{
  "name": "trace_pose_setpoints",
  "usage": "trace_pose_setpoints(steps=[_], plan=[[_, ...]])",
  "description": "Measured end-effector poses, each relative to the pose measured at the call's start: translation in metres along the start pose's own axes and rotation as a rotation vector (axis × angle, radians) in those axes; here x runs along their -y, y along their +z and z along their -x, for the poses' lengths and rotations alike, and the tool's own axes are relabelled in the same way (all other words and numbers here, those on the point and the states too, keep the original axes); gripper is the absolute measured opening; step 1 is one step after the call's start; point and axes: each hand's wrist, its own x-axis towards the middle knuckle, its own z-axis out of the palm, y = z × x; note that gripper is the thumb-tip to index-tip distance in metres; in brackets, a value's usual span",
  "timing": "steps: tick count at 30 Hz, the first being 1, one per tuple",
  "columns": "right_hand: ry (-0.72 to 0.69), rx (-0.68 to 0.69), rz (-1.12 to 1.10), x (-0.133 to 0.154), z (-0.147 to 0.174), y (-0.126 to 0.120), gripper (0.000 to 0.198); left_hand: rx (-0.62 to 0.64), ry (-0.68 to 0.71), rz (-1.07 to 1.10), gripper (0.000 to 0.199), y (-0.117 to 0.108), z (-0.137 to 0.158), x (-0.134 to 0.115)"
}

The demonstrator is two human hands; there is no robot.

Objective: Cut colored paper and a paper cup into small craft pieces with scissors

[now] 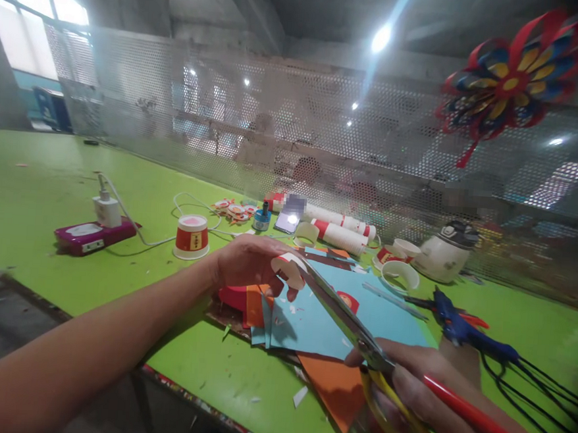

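Note:
My left hand [249, 261] reaches in from the left and pinches a small white and red paper cup piece [289, 269] above a stack of coloured paper. My right hand [420, 390] at the lower right grips scissors [346, 316] with red and yellow handles. The blades point up and left, with their tips at the cup piece. Under both hands lie blue paper sheets [311, 323] and orange paper sheets [334, 384] on the green table [37, 205].
An upside-down red and white paper cup [191, 236], a purple power strip [89, 235] with a charger, a phone [288, 222], rolled cup stacks [340, 236], a white pot [445, 254], a blue glue gun [459, 327] and a perforated screen [276, 123] with a paper pinwheel [511, 77].

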Motion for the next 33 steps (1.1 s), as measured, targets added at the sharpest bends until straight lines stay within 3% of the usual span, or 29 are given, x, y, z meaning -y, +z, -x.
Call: trace_pose_setpoints(steps=[6, 13, 18, 25, 33], plan=[[0.053, -0.059, 0.104, 0.0, 0.007, -0.003, 0.053, -0.029, -0.007, -0.077, 0.037, -0.003, -0.001, 0.004], [0.073, 0.002, 0.128, -0.002, 0.008, -0.007, 0.045, -0.029, 0.001, -0.066, 0.039, -0.005, -0.002, 0.007], [0.159, -0.016, 0.036, -0.013, 0.01, -0.006, 0.043, -0.032, 0.0, -0.048, 0.038, -0.005, -0.001, 0.006], [0.163, -0.054, -0.177, -0.027, 0.012, -0.002, 0.042, -0.041, -0.006, -0.059, 0.036, -0.001, 0.0, 0.004], [0.136, -0.014, -0.189, -0.027, 0.008, -0.001, 0.038, -0.026, 0.002, -0.04, 0.036, 0.0, 0.0, 0.003]])
